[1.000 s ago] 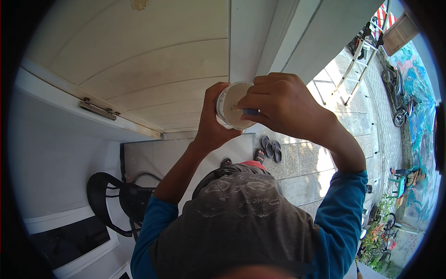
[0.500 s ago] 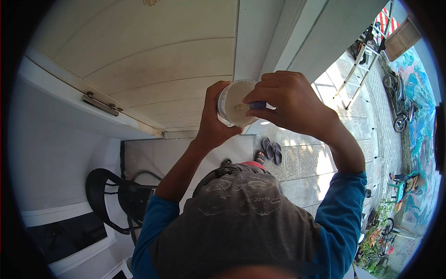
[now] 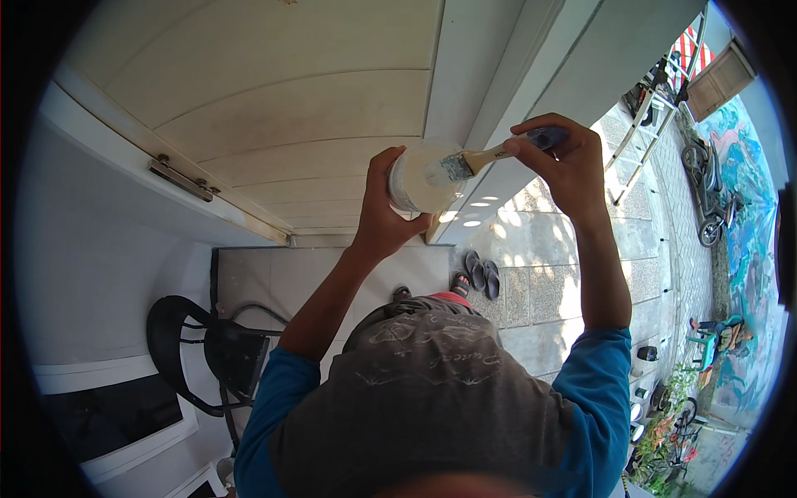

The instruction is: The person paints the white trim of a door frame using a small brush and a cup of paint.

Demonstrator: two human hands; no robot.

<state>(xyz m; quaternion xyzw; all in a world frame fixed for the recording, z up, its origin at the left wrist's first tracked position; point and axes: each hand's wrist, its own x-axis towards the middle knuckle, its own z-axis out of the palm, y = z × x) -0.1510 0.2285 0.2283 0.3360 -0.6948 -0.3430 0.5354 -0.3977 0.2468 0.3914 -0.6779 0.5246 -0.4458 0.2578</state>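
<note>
My left hand (image 3: 388, 197) is wrapped round a round, whitish paint tub (image 3: 398, 184), held up in front of the door. Pale, creamy paint shows through its open top. In my right hand (image 3: 566, 163) is a paintbrush (image 3: 490, 156), gripped by its dark blue handle between thumb and fingers. The brush lies nearly level, its bristles pointing left over the right rim of the tub. Whitish paint coats the bristles. I cannot tell whether they touch the rim.
A cream panelled door (image 3: 290, 108) with a metal bolt (image 3: 183, 178) stands ahead, beside a white frame (image 3: 469, 75). A black chair (image 3: 224, 353) is at left. Sandals (image 3: 483, 275) lie on the floor. At right are a ladder (image 3: 643, 137), a motorcycle (image 3: 706, 187) and a seated person (image 3: 730, 334).
My right hand has drawn the brush up and out of the tub toward the right, so its bristles now show at the rim. The left hand still holds the tub in nearly the same place.
</note>
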